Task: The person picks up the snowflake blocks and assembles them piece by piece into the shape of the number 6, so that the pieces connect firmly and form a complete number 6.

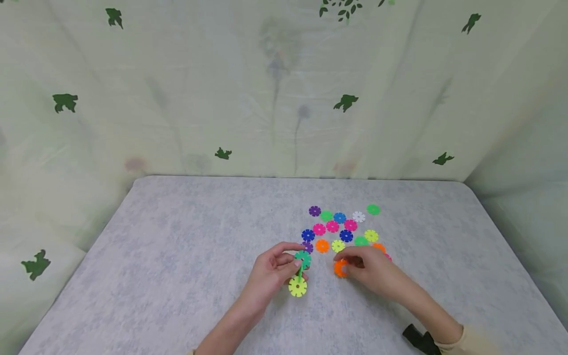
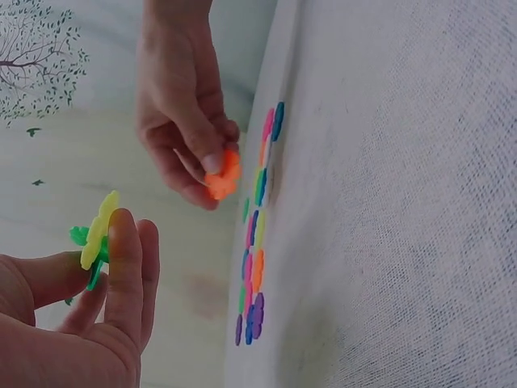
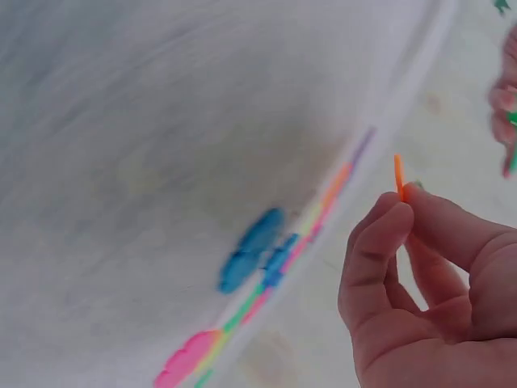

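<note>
My left hand (image 1: pixel 276 268) pinches a small joined piece of notched plastic discs, held above the table. In it a teal-green disc (image 1: pixel 303 258) sits at the top, a yellow disc (image 1: pixel 298 286) at the bottom, and a green disc seen edge-on links them. To the right, my right hand (image 1: pixel 370 270) pinches a single orange disc (image 1: pixel 339 268) between thumb and fingers. The right wrist view shows this orange disc (image 3: pixel 398 174) edge-on at the fingertips. A gap separates the orange disc from the joined piece.
Several loose discs lie flat on the grey table beyond the hands, among them a pink disc (image 1: pixel 332 226), a white disc (image 1: pixel 358 217) and a purple disc (image 1: pixel 314 211). A black object (image 1: pixel 419 339) is by the right sleeve. Patterned curtains (image 1: pixel 199 98) surround the table.
</note>
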The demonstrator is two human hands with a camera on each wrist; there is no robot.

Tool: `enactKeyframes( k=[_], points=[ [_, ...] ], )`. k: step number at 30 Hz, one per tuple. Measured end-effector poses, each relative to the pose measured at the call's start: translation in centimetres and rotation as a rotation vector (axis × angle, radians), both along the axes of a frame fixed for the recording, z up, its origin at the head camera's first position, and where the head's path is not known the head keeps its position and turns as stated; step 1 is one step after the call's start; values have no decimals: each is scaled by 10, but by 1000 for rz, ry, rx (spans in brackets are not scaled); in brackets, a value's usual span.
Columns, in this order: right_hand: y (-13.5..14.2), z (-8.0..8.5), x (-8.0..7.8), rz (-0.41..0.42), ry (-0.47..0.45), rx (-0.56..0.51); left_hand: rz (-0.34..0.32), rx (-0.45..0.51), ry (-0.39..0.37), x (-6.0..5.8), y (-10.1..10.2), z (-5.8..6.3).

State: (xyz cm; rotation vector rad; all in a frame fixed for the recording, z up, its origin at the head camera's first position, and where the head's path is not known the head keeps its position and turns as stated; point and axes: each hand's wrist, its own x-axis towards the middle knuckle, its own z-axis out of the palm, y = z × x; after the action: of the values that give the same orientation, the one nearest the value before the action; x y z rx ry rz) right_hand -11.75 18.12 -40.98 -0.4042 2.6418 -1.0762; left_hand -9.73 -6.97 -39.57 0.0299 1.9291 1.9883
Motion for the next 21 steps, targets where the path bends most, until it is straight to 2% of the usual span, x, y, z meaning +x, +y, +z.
enactKeyframes(
  k=[4, 8, 14, 21],
  points=[
    [-8, 12, 10, -150, -32, -109, -4, 26, -5, 0, 2, -1],
    [-15, 22, 23, -231, -53, -247, -14, 56, -11, 0, 3, -1],
    [-25, 30, 37, -299, -73, -418, -19, 77, -21, 3, 4, 0],
    [-34, 27, 43, -329, 21, -525, -41, 119, -32, 5, 5, 1]
  ],
)
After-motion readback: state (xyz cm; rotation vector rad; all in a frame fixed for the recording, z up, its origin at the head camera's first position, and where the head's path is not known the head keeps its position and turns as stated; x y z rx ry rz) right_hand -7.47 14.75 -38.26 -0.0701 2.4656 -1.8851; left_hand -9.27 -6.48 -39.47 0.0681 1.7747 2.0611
